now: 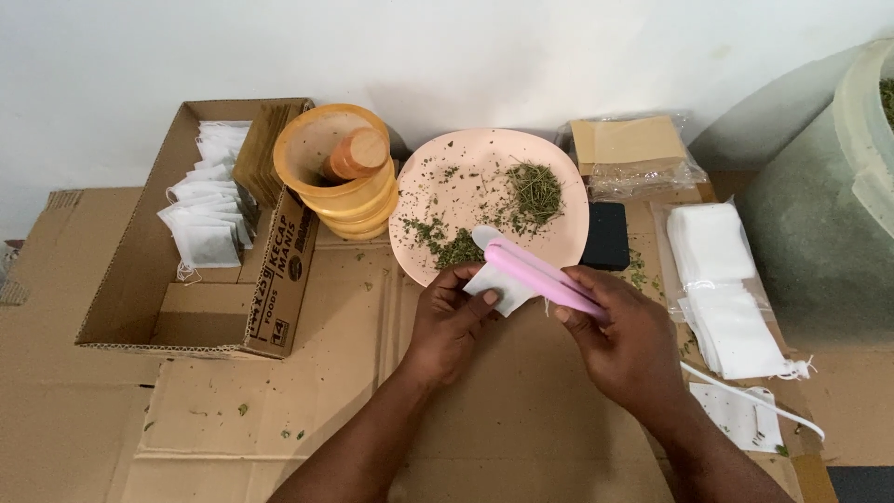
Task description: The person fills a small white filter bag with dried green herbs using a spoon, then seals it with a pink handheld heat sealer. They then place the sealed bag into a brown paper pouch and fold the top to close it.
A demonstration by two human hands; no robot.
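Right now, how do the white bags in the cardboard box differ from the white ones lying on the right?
The bags in the cardboard box stand packed on edge in a row, with strings showing; the bags on the right lie flat in loose stacks on clear plastic. The box ones sit inside the cardboard box; the right ones rest in the open on the cardboard. Both are small, white and squarish.

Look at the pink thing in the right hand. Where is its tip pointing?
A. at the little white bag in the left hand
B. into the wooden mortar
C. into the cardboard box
A: the pink tool in the right hand has its pale tip at the small white bag pinched by the left hand, just below the pink plate.
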